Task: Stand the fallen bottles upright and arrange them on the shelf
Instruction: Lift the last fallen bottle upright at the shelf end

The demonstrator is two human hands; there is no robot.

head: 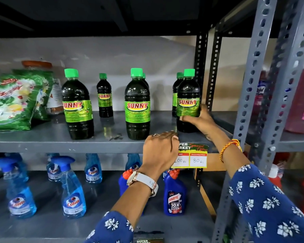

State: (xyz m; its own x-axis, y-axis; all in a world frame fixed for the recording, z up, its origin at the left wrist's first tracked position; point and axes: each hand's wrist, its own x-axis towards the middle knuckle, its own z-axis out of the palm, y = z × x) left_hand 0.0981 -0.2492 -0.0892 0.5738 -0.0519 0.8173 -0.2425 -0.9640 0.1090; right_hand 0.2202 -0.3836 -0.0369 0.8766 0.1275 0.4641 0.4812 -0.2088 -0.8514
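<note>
The right hand (199, 118) wraps the rightmost bottle (188, 100), upright near the shelf's (60, 137) front right corner; the left hand (161, 148), fingers curled and empty, rests on the front edge. A careless release could tip the bottle off that edge

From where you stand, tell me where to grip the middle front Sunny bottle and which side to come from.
Grip the middle front Sunny bottle around its labelled body, probably from the front. It stands upright near the shelf edge with open space on both sides, and a smaller bottle stands close behind. The body is widest there; the neck under the green cap looks too narrow for a steady hold.
</note>
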